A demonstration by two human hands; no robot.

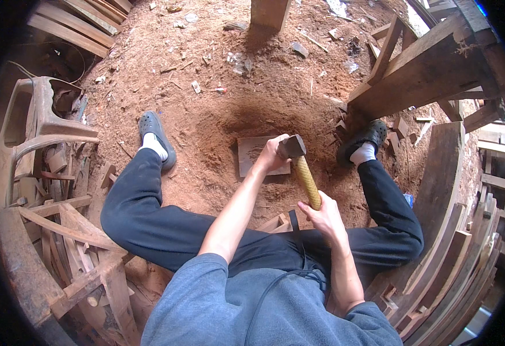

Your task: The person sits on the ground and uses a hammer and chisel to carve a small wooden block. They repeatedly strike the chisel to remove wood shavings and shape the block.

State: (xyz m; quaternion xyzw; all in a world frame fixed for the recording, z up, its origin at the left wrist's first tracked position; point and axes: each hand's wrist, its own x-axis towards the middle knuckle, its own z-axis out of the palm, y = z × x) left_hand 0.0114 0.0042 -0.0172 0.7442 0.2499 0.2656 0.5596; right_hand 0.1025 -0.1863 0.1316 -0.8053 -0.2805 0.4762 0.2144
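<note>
A hammer with a dark metal head (291,146) and a yellow textured handle (306,180) is held at a slant between my hands. My left hand (272,154) is closed at the head, its fingers partly hidden behind it. My right hand (324,213) grips the handle lower down, thumb along it. Beneath my left hand, a square pale board (248,164) lies on the sawdust-covered ground, between my outspread feet in grey clogs.
Wooden frames and scraps (79,242) with a worn chair (45,135) crowd the left. A heavy timber structure (414,75) and stacked planks (443,230) line the right. A wooden post (268,11) stands ahead on sawdust scattered with chips.
</note>
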